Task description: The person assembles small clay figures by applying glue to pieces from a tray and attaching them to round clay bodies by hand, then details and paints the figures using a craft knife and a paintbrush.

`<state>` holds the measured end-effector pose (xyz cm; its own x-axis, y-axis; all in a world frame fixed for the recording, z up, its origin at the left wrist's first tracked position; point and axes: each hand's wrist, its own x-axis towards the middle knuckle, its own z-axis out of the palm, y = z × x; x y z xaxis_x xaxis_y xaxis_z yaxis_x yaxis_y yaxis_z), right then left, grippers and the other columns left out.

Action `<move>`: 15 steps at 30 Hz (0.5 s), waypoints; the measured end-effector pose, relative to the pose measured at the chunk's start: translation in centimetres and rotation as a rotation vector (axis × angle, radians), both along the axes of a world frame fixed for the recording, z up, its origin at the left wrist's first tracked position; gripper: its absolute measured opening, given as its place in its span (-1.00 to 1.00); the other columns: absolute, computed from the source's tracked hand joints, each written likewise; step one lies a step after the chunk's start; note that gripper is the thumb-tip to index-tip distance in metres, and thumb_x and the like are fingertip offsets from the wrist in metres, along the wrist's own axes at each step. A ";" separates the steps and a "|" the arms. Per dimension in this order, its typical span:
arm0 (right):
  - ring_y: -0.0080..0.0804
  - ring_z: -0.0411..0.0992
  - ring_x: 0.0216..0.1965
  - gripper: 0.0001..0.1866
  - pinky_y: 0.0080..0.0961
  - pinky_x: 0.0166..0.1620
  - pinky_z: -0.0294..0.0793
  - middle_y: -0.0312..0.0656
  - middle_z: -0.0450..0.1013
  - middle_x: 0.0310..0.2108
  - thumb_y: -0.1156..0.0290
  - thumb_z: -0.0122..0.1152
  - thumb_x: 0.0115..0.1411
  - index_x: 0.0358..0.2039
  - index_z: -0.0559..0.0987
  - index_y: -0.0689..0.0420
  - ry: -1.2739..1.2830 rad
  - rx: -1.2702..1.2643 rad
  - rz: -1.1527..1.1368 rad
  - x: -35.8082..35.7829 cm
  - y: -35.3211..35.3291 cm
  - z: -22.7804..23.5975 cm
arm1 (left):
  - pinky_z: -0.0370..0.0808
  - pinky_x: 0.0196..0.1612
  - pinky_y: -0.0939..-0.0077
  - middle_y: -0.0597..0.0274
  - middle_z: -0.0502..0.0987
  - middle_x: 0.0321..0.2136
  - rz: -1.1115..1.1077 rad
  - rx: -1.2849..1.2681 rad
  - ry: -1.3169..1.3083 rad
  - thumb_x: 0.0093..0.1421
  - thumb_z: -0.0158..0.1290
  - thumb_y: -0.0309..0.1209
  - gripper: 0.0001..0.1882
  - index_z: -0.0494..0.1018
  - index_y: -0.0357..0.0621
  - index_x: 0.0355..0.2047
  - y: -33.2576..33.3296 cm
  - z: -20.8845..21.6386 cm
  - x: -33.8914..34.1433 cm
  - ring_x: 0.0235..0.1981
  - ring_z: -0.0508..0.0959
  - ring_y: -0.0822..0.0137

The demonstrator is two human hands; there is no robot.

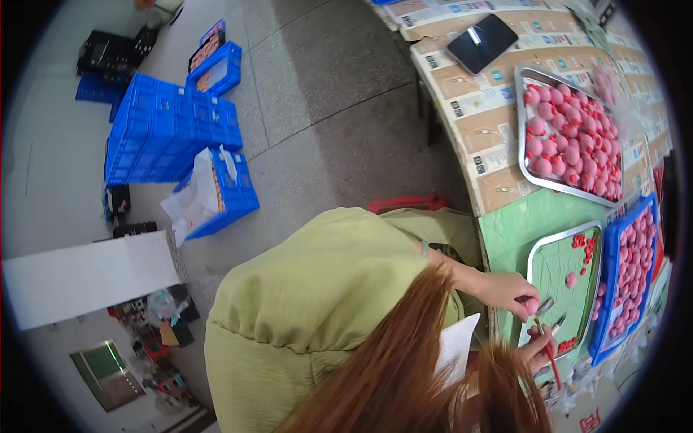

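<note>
My left hand (509, 294) is closed on a small pink ball (531, 306), pinching it over the near edge of a metal tray (532, 261) with a green lining. Just below it, my right hand (536, 348) grips a thin red-handled brush (554, 368) whose tip points up toward the ball. A metal-ended tool (546, 306) lies close to the ball. On the green lining rest a lone pink ball (571, 279), small red pieces (585, 247) at the far end, and more red pieces (568, 345) near my right hand.
A metal tray of pink balls with red parts (570, 144) stands farther up the table. Beside the green-lined tray is a blue crate (617, 289) of pink balls. A black phone (482, 43) lies at the table's far end. Blue crates (173, 133) are stacked on the floor left.
</note>
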<state>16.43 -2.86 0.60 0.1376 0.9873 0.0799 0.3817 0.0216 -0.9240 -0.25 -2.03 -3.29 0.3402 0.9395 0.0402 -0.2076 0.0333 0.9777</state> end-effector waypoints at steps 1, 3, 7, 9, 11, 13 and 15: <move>-0.46 0.33 -0.46 -0.89 -0.60 -0.35 0.36 -0.10 0.38 -0.37 0.50 -0.09 0.18 -0.32 0.33 0.28 0.024 0.049 0.004 -0.1 -0.6 0.2 | 0.34 -0.44 0.50 0.21 0.43 -0.57 -0.014 0.020 -0.002 -0.04 0.12 -0.27 -0.67 0.36 -0.26 -0.35 0.1 -0.5 0.7 -0.54 0.42 0.34; -0.45 0.35 -0.46 -0.86 -0.61 -0.35 0.38 -0.09 0.38 -0.36 0.45 -0.04 0.17 -0.35 0.35 0.28 0.015 0.052 0.108 0.2 -0.3 0.0 | 0.34 -0.44 0.48 0.20 0.44 -0.57 -0.057 0.025 -0.006 -0.04 0.12 -0.25 -0.67 0.37 -0.25 -0.37 0.1 -0.5 0.6 -0.54 0.44 0.29; -0.45 0.35 -0.46 -0.86 -0.61 -0.35 0.38 -0.09 0.38 -0.36 0.45 -0.05 0.18 -0.35 0.35 0.28 -0.031 0.098 0.022 0.4 -0.1 -0.2 | 0.34 -0.44 0.46 0.19 0.46 -0.55 0.039 0.112 -0.006 -0.03 0.10 -0.24 -0.69 0.37 -0.23 -0.40 -0.4 -1.3 1.1 -0.53 0.45 0.26; -0.45 0.35 -0.46 -0.86 -0.61 -0.35 0.38 -0.09 0.38 -0.36 0.45 -0.05 0.18 -0.35 0.35 0.28 -0.047 0.105 0.001 0.6 0.1 -0.4 | 0.34 -0.44 0.44 0.19 0.46 -0.56 0.091 0.147 -0.022 -0.03 0.09 -0.23 -0.70 0.37 -0.21 -0.41 -0.5 -1.5 1.4 -0.53 0.45 0.25; -0.45 0.35 -0.46 -0.86 -0.61 -0.35 0.38 -0.09 0.38 -0.36 0.45 -0.05 0.18 -0.35 0.35 0.28 -0.060 0.116 -0.021 1.1 0.1 -0.5 | 0.34 -0.44 0.43 0.19 0.46 -0.57 0.058 0.147 -0.040 -0.03 0.09 -0.22 -0.70 0.38 -0.21 -0.41 -0.7 -1.1 0.7 -0.53 0.46 0.24; -0.45 0.35 -0.46 -0.87 -0.61 -0.35 0.38 -0.09 0.38 -0.36 0.45 -0.06 0.18 -0.35 0.35 0.28 -0.071 0.126 -0.044 1.5 0.2 -0.5 | 0.34 -0.45 0.43 0.19 0.46 -0.59 0.019 0.153 -0.056 -0.03 0.09 -0.22 -0.70 0.38 -0.20 -0.41 -0.5 -0.6 0.1 -0.53 0.46 0.24; -0.45 0.35 -0.46 -0.87 -0.62 -0.35 0.38 -0.09 0.38 -0.36 0.45 -0.06 0.18 -0.34 0.34 0.27 -0.081 0.128 -0.049 1.5 0.0 -0.4 | 0.35 -0.46 0.43 0.18 0.46 -0.60 -0.017 0.126 -0.030 -0.04 0.09 -0.21 -0.69 0.38 -0.20 -0.41 -0.5 -0.8 0.4 -0.53 0.47 0.24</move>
